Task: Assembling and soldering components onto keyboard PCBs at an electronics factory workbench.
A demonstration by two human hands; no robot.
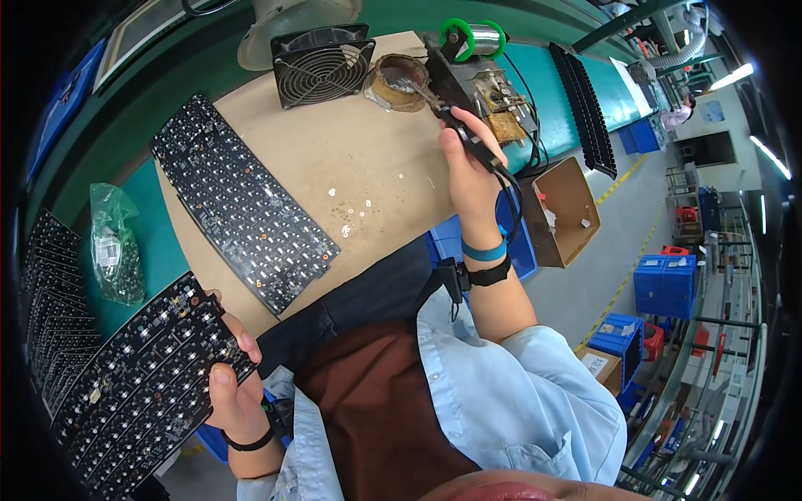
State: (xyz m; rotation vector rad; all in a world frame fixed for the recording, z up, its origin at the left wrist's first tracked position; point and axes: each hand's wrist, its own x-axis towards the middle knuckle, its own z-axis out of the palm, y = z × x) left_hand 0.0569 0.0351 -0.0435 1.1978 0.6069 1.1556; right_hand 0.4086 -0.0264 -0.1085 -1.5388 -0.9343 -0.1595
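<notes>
My left hand (pixel 236 399) grips a black keyboard circuit board (pixel 146 380) by its right end, thumb on the face. The board is raised and tilted, with rows of small white parts showing. A soldering iron (pixel 469 140) is in my closed right hand (pixel 473 179), its front end pointing up and left toward a round brown-stained dish (pixel 399 82). Whether its tip touches the dish I cannot tell. A second keyboard circuit board (pixel 246 204) lies on the tan work sheet (pixel 276 125). Small white bits (pixel 347 230) are scattered to its right.
A black fan (pixel 323 67) stands at the back beside the dish. Right of that are a solder wire spool (pixel 474 40) with green rims and a soldering stand (pixel 501 104). A cardboard box (pixel 568 213) sits off the right edge. Stacked boards (pixel 54 292) and a green bag (pixel 117 250) are left.
</notes>
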